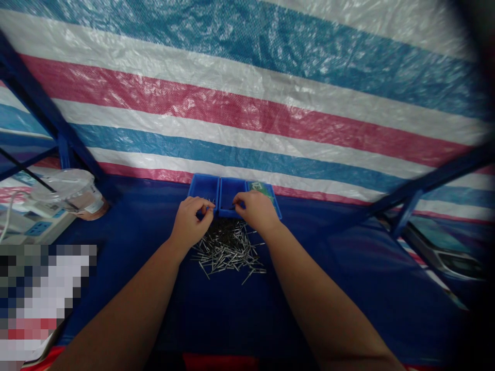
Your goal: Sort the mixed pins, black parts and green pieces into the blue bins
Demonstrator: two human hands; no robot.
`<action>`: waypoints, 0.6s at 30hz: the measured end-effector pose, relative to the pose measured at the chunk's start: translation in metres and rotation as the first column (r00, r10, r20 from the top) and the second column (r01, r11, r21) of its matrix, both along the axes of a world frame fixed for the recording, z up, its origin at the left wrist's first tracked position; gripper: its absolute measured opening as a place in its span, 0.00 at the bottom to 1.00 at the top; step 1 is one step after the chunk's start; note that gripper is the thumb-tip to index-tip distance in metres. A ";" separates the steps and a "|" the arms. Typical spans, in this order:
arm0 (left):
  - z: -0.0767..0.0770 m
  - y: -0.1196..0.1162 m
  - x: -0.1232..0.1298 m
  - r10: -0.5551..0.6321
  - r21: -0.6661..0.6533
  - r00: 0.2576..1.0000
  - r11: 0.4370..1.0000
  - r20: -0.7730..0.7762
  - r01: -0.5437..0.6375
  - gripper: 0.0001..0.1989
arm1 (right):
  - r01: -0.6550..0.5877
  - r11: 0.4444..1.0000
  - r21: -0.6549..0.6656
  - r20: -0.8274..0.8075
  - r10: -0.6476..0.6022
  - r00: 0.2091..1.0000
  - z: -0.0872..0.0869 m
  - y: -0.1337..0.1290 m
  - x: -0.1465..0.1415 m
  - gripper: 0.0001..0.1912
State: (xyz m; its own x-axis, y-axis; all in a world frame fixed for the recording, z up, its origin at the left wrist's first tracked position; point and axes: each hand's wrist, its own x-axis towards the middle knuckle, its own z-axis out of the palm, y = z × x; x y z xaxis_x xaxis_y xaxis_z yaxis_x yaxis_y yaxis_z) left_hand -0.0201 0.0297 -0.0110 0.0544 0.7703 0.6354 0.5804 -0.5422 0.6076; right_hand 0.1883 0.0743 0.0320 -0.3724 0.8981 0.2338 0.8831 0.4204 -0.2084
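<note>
Head view: green card (260,189) in blue tray (201,178) unreadable.

left hand (189,222) — pinched grip, palm down | right hand (257,210) — same

1. A blue divided plastic tray (204,186) stands near the tabletop's (340,293) far edge, a green printed packet (261,189) in its right compartment.
2. The left hand (191,222) pinches at the left compartment's front.
3. The right hand (257,211) reaches into the middle compartment.
4. A loose pile of metal pins (228,248) lies just in front of the tray, below both hands.
5. A power strip (38,228) and a clear plastic tub (65,188) sit beyond the tabletop's left edge.
6. A striped tarp (232,103) hangs behind.
</note>
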 end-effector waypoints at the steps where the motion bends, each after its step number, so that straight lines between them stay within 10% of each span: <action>1: 0.000 0.000 0.000 -0.001 -0.001 1.000 1.000 0.000 0.001 0.06 | 0.011 1.000 0.005 0.019 -0.011 1.000 -0.002 0.000 0.000 0.10; 18: -0.001 0.000 0.000 0.014 -0.029 1.000 0.999 -0.014 -0.015 0.07 | -0.139 0.990 0.002 0.082 0.138 0.987 0.016 -0.013 -0.001 0.10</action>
State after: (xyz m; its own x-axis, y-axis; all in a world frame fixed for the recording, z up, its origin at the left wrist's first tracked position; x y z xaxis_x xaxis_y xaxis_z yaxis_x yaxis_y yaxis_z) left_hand -0.0204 0.0295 -0.0116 0.0517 0.7894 0.6117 0.5964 -0.5157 0.6151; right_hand 0.1869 0.0615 0.0482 -0.5115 0.8346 0.2045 0.8300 0.5415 -0.1338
